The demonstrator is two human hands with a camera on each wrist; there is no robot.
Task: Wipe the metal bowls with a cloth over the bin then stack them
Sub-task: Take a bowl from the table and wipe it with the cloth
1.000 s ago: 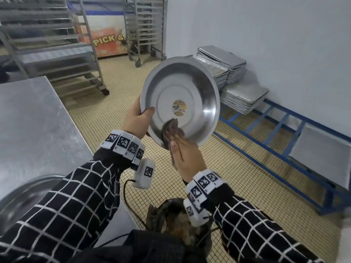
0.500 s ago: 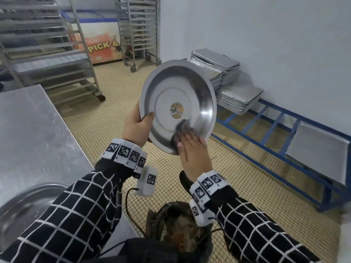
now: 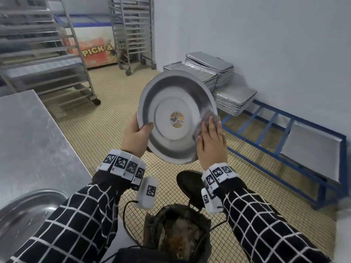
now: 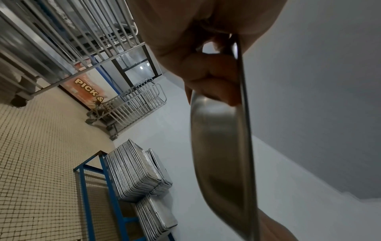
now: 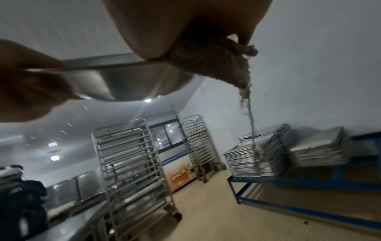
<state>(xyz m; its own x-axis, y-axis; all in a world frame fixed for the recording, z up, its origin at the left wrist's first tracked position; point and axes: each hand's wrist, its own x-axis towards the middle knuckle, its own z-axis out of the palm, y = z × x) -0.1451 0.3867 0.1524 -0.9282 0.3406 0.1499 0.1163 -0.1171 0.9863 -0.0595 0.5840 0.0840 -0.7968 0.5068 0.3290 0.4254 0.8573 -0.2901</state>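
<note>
My left hand grips the left rim of a round metal bowl, thumb inside, and holds it tilted with its inside towards me; a round sticker sits at its centre. My right hand holds a grey-brown cloth bunched under its fingers and presses it on the bowl's right rim. The right wrist view shows the cloth wrapped over the edge of the bowl, threads dangling. In the left wrist view my fingers curl behind the bowl. A dark bin with dirty contents stands below.
A second metal bowl lies on the steel table at my left. Stacked baking trays rest on a low blue frame along the right wall. Wheeled tray racks stand at the back on the tiled floor.
My right hand has slid the cloth from the bowl's bottom edge up along the inside to its right rim. The left hand keeps the same grip.
</note>
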